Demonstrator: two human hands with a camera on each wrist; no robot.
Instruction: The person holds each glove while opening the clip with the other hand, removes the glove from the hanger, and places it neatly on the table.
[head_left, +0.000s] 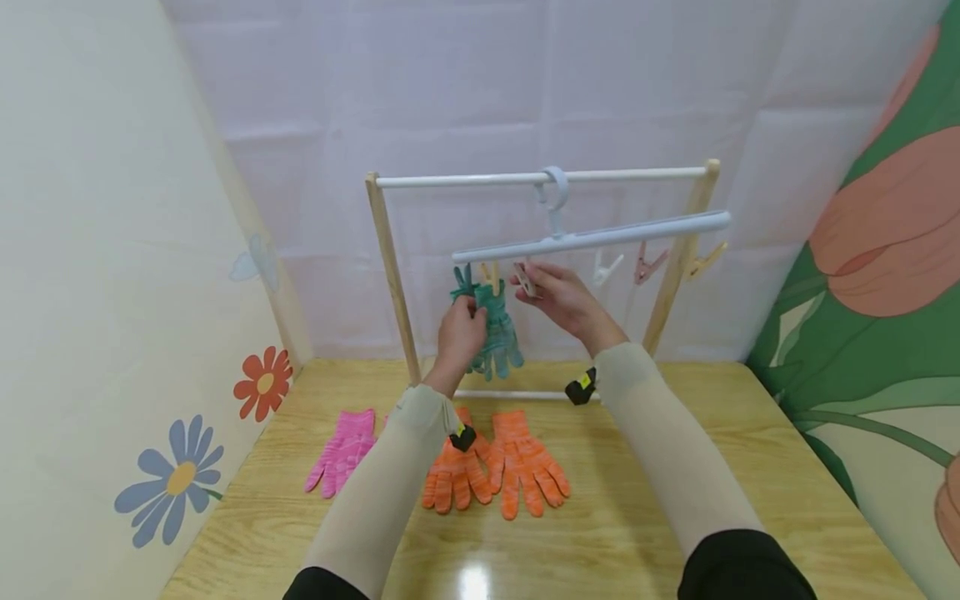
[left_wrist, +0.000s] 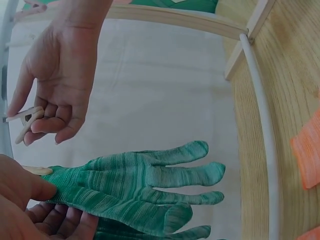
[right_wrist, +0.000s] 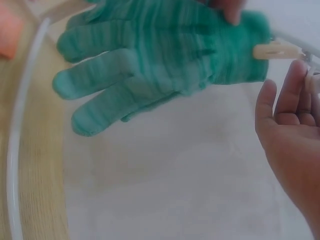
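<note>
A striped green glove (head_left: pixel 498 337) hangs fingers down below the left end of the pale blue hanger (head_left: pixel 637 232), its cuff in a light yellow clothespin (head_left: pixel 491 277). My left hand (head_left: pixel 460 333) pinches this glove near the cuff, thumb in front and fingers behind. Partly hidden behind is a second green glove (left_wrist: pixel 117 229), beside a dark green clothespin (head_left: pixel 463 277). To the right of the cuff, my right hand (head_left: pixel 564 302) pinches a pale pinkish clothespin (head_left: pixel 527 282) between thumb and fingers, just under the hanger bar.
The hanger tilts down to the left, hooked over a rack's white top rod (head_left: pixel 465 180). White (head_left: pixel 606 268), pink (head_left: pixel 649 263) and yellow clothespins (head_left: pixel 707 261) hang on its right side. Orange gloves (head_left: pixel 525 462) and a pink glove (head_left: pixel 347 450) lie on the wooden table (head_left: pixel 637 533).
</note>
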